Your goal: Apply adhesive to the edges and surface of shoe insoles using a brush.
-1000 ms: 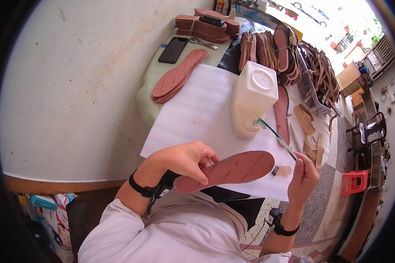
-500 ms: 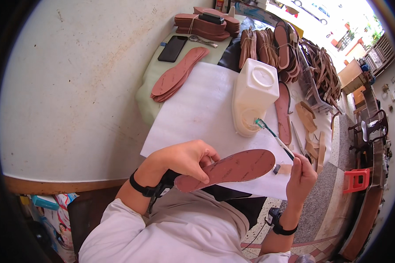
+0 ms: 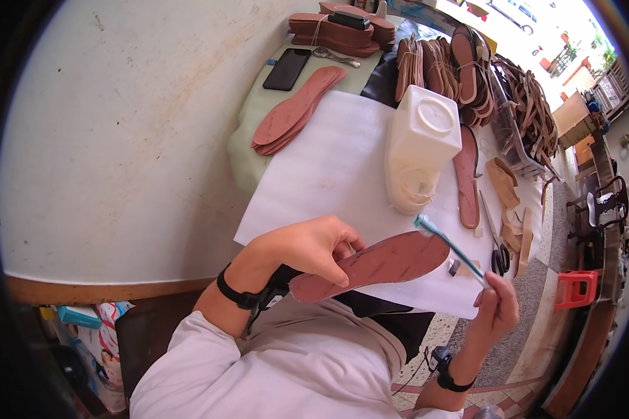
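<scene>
A reddish-brown insole [image 3: 398,260] is gripped at its narrower end by my left hand [image 3: 316,250], thumb on top and fingers curled at its far edge. My right hand [image 3: 497,304] holds a toothbrush [image 3: 456,251] by the handle, its bristles near the far right edge of the insole; I cannot tell if they touch it. Beyond the insole stands a cream plastic container [image 3: 425,136] with a cut opening low on its near side. To its left lies a small stack of insoles [image 3: 292,115]; one more insole [image 3: 466,178] rests to its right.
White sheeting [image 3: 314,174] covers the table. Scissors [image 3: 497,244] and tan offcuts [image 3: 503,183] lie at the right. A phone [image 3: 287,69], a wristwatch [image 3: 335,56] and tied insole bundles [image 3: 332,33] sit at the back. A clear bin of straps [image 3: 528,105] stands far right; a red stool [image 3: 575,290] is on the floor.
My right hand has drawn the toothbrush out of the container's opening and brought it nearer, toward the insole. My left hand keeps its hold on the insole. The whole view has shifted slightly.
</scene>
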{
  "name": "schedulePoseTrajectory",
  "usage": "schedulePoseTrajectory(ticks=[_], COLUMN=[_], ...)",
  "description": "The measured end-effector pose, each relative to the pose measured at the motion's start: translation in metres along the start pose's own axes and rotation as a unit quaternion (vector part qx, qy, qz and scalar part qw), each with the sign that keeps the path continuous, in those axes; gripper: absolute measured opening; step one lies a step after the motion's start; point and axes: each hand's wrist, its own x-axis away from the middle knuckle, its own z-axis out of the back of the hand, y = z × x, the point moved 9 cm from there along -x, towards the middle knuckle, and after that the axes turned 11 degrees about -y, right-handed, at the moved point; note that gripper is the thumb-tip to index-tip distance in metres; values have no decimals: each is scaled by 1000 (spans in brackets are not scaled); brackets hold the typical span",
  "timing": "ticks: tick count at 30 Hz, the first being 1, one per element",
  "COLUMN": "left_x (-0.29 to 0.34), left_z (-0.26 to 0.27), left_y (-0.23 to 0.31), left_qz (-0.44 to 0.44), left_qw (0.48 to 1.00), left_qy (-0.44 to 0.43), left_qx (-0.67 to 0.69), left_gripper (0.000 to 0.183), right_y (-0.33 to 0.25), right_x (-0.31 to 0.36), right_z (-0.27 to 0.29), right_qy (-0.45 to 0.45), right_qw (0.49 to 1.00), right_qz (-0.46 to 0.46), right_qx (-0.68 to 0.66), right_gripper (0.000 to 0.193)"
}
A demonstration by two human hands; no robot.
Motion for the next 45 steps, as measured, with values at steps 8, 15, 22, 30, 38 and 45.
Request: schedulePoseTrajectory(ticks=[8,15,22,30,38,45], left_x=[-1,-2,-3,-3,-3,-2], left_z=[0,-1,-1,0,-1,0], left_y=[-1,-4,-2,-4,-4,-7], left_qz=[5,8,-2,12,12,0], left_qw=[1000,1000,1000,1000,1000,999], left_qy=[4,4,-2,-2,-5,-5], left_qx=[6,21,19,15,14,34], left_gripper=[56,57,59,62,62,63], right_y=[-25,-30,-31,-24,-16,-26], right_x=[13,10,9,8,12,5], right_z=[-24,-35,-34,-16,-5,-24], right_qy=[-64,-79,-71,-38,-28,-66], right_qw=[996,995,993,990,996,994], right_qz=[46,56,74,70,32,61], right_qx=[28,31,57,115,75,60], right_gripper=[16,20,22,16,14,18])
